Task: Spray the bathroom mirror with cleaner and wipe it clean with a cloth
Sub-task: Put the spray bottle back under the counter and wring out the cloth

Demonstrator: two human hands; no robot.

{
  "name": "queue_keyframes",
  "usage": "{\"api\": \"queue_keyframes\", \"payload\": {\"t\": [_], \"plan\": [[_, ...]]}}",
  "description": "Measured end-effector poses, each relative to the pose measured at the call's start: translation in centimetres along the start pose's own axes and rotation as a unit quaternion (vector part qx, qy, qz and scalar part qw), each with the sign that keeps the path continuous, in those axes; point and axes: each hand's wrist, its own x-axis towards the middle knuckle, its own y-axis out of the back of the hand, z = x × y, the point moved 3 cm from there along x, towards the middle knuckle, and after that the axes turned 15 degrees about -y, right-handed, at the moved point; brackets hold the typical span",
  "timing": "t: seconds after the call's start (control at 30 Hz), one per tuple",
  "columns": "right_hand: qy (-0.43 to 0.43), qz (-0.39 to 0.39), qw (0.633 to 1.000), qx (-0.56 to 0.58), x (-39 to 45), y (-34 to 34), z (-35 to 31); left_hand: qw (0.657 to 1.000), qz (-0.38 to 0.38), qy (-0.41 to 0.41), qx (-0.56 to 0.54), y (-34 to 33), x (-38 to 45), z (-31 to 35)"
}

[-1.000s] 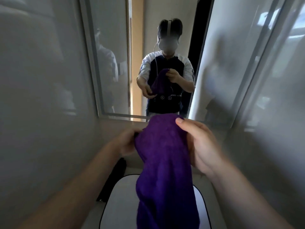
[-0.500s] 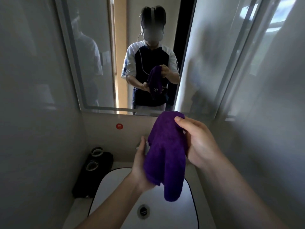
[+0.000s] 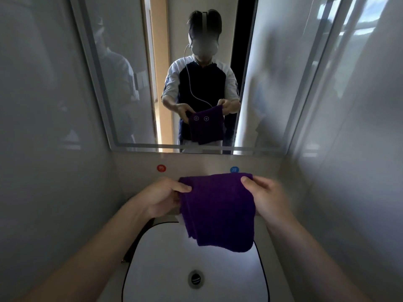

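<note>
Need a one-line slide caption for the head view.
Both hands, left hand and right hand, hold a purple cloth spread above the sink, facing the mirror.

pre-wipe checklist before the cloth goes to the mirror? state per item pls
1. Left hand grips the purple cloth at its top corner: ok.
2. Right hand grips the opposite top corner: ok.
3. Cloth spread flat between the hands, hanging over the sink: ok.
4. Mirror within view and unobstructed ahead: ok.
5. Cleaner already sprayed on the mirror: cannot tell, no droplets visible.
6. Spray bottle located: not ok, none in view.
</note>
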Motion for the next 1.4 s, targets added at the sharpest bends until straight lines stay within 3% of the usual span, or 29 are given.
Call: {"api": "queue_keyframes", "payload": {"t": [0.13,0.2,0.27,0.33,0.37,0.43,0.5,0.57,0.67,0.73,0.8,0.87,0.97,1.13,1.23,1.33,1.4], "plan": [[0.029,0.047,0.992,-0.114,1.2,-0.4,1.5,0.994,0.032,-0.02,0.104,1.3,1.2,2.2],[0.049,0.056,0.989,-0.126,1.3,-0.6,1.6,0.979,0.009,-0.035,0.201,0.8,1.3,3.3],[0.063,0.051,0.99,-0.113,1.2,-0.6,1.4,0.921,-0.048,-0.05,0.384,0.0,1.3,3.7],[0.088,0.042,0.992,-0.084,0.9,-0.2,0.5,0.828,-0.06,-0.109,0.547,-0.8,1.1,4.6],[0.112,0.044,0.99,-0.075,0.6,0.0,-0.5,0.795,-0.051,-0.144,0.587,-1.0,0.8,5.7],[0.171,0.066,0.981,-0.059,0.0,0.6,-3.6,0.769,-0.04,-0.2,0.606,-1.2,0.1,9.1],[0.237,0.101,0.966,-0.03,-0.5,1.4,-7.8,0.8,-0.023,-0.243,0.548,-1.1,-0.4,13.7],[0.281,0.118,0.952,0.026,-0.4,2.3,-11.9,0.881,0.009,-0.27,0.389,-1.0,-0.8,17.4],[0.258,0.051,0.951,0.164,0.4,1.9,-14.2,0.948,0.043,-0.273,0.156,-1.0,0.0,17.5],[0.195,-0.057,0.954,0.22,1.7,-0.1,-11.0,0.977,0.055,-0.202,0.041,-0.8,1.1,12.7],[0.077,-0.174,0.953,0.236,2.7,-3.1,-4.9,0.99,0.088,-0.08,-0.072,-0.3,1.7,5.1],[-0.033,-0.215,0.962,0.164,3.2,-5.6,2.5,0.984,0.124,0.029,-0.121,0.2,0.8,-2.5],[-0.151,-0.195,0.969,0.024,3.1,-8.2,11.4,0.98,0.136,0.108,-0.096,2.3,-1.6,-11.1],[-0.25,-0.243,0.935,0.066,2.2,-13.1,14.8,0.991,0.063,0.108,-0.057,7.5,-5.7,-13.8],[-0.22,-0.296,0.926,0.077,0.8,-17.2,14.2,0.991,0.089,0.095,0.013,11.3,-8.3,-13.1],[-0.138,-0.33,0.933,-0.047,-2.1,-21.8,15.8,0.978,0.105,0.106,0.148,14.9,-11.4,-13.2],[-0.094,-0.363,0.916,-0.143,-4.9,-24.9,17.8,0.946,0.072,0.144,0.282,16.4,-13.4,-14.3]]}}
